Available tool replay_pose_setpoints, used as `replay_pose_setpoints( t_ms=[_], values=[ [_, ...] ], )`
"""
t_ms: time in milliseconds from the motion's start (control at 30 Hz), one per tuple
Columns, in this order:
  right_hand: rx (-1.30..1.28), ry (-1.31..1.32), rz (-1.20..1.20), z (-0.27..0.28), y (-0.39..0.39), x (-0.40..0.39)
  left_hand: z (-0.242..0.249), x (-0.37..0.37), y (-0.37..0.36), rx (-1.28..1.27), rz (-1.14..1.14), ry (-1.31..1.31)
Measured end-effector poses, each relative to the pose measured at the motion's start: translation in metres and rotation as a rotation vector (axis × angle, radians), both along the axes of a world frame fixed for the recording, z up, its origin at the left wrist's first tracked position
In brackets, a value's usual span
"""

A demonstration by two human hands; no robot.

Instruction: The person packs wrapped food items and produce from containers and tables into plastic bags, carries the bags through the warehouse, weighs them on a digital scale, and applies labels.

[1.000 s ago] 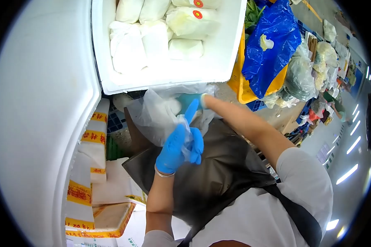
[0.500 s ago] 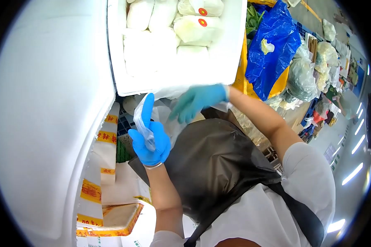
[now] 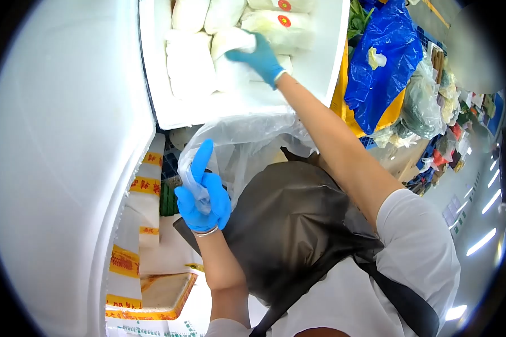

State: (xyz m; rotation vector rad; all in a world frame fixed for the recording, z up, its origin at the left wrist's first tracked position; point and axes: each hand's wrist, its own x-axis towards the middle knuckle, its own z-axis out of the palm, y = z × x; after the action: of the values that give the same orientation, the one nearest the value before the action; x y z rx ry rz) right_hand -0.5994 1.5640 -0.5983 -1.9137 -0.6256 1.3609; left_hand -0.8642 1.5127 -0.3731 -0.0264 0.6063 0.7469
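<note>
My left hand (image 3: pixel 203 194), in a blue glove, holds the edge of a clear plastic bag (image 3: pixel 253 135); its index finger points up and the other fingers curl round the film. The bag hangs open below the front rim of a white foam box (image 3: pixel 242 115). Inside that box, my right hand (image 3: pixel 260 58), gloved in teal, grips a white wrapped bundle (image 3: pixel 230 40) between thumb and fingers. Several similar white bundles (image 3: pixel 190 64) lie around it, two with round red stickers; glare washes out their detail.
A large white foam panel (image 3: pixel 67 157) fills the left side. Foam boxes with orange printed tape (image 3: pixel 146 185) stand below it. To the right are a yellow crate (image 3: pixel 385 121), a blue plastic sheet (image 3: pixel 379 67) and bagged goods (image 3: pixel 424 104).
My right hand has moved from beside the bag up into the foam box and onto a white bundle. The clear bag is now spread wider, still in my left hand.
</note>
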Motion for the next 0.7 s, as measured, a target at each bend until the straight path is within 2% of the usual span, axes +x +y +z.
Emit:
replay_pose_setpoints(
  t_ms=[133, 233, 267, 300, 333, 367, 400, 433, 500, 567, 600, 633, 667, 700],
  values=[
    [-0.056, 0.430, -0.156, 0.043, -0.027, 0.025, -0.001, -0.015, 0.004, -0.030, -0.169, 0.058],
    [0.066, 0.770, -0.403, 0.060, -0.055, 0.039, 0.013, -0.008, 0.001, -0.267, -0.074, 0.489],
    [0.061, 0.938, -0.557, 0.072, -0.064, 0.042, 0.016, -0.009, 0.001, -0.281, -0.080, 0.453],
    [0.029, 1.144, -0.597, 0.089, -0.073, 0.048, 0.017, -0.015, 0.003, -0.293, -0.086, 0.419],
    [0.016, 1.089, -0.538, 0.112, -0.078, 0.048, 0.017, -0.020, 0.005, -0.304, -0.090, 0.385],
    [0.001, 1.036, -0.482, 0.134, -0.086, 0.046, 0.016, -0.026, 0.002, -0.275, -0.187, 0.387],
    [-0.023, 1.191, -0.499, 0.144, -0.106, 0.047, 0.011, -0.033, -0.004, -0.245, -0.285, 0.390],
    [-0.046, 1.349, -0.512, 0.152, -0.124, 0.045, 0.012, -0.031, -0.007, -0.183, -0.277, 0.204],
    [-0.287, 1.051, -0.584, 0.194, -0.144, 0.018, 0.013, -0.027, -0.015, -0.073, -0.283, -0.179],
    [-0.207, 0.774, -0.516, 0.218, -0.150, -0.018, 0.019, -0.014, -0.010, -0.114, -0.465, -0.399],
    [-0.161, 0.775, -0.537, 0.211, -0.158, -0.033, 0.019, -0.010, -0.011, -0.140, -0.497, -0.397],
    [-0.235, 0.489, -0.240, 0.204, -0.158, -0.044, 0.019, -0.007, -0.012, -0.164, -0.531, -0.395],
    [-0.136, 0.015, -0.017, 0.187, -0.161, -0.073, 0.019, -0.006, -0.011, -0.188, -0.565, -0.390],
    [0.149, -0.135, 0.122, 0.158, -0.166, -0.098, 0.017, -0.008, -0.013, -0.169, -0.486, -0.423]
  ],
)
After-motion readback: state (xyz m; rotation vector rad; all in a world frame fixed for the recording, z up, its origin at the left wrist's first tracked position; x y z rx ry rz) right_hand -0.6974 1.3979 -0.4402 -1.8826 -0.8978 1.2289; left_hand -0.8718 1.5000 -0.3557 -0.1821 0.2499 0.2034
